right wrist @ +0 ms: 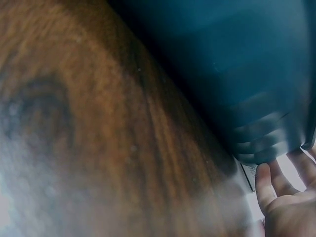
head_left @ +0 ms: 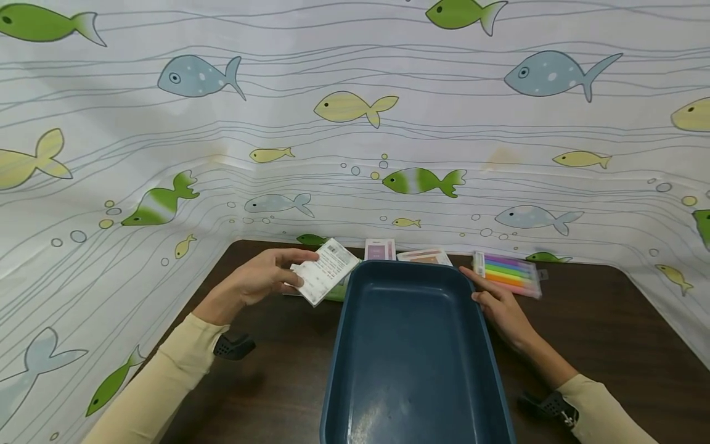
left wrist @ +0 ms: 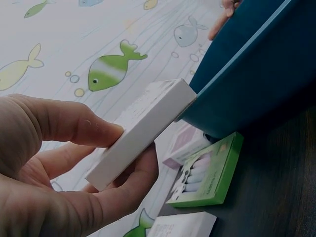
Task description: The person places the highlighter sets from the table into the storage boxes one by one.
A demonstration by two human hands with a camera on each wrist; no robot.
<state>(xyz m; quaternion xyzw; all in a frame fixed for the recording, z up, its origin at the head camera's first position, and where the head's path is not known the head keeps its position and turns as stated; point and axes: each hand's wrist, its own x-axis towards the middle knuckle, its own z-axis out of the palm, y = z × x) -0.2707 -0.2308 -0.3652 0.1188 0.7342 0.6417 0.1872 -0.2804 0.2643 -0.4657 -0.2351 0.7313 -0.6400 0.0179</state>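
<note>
The blue tray (head_left: 416, 357) stands on the dark wooden table (head_left: 272, 370), its long sides running away from the person, and its inside shows bare. Off the far left corner of the tray, the left hand (head_left: 266, 274) grasps a white box (head_left: 328, 271), pinching it between thumb and fingers. The box is tilted, its printed face with a barcode turned up, and it points from the fingertips toward the tray; its far end comes right up to the rim, though I cannot tell whether the two touch. So the white box lies in the left hand's grip, well apart from the right hand (head_left: 507, 317), with the tray's far end between them. The right hand grasps nothing small: its fingers reach out to the tray's far right corner and rest against it, the forefinger laid straight. Beside the tray's far left corner, below the held box, lies a green box (left wrist: 205, 173) with pale sticks showing in its window, and another white box (left wrist: 182, 225) lies next to it, farther from the tray. Just past the tray's far rim are a pink box (head_left: 379, 249) and a box with an orange-brown patch (head_left: 426, 256), both partly hidden. To the right of the tray's far right corner lies a pack of rainbow-coloured sticks (head_left: 507, 274), and behind the tray hangs a white cloth (head_left: 333, 148) printed with fish
</note>
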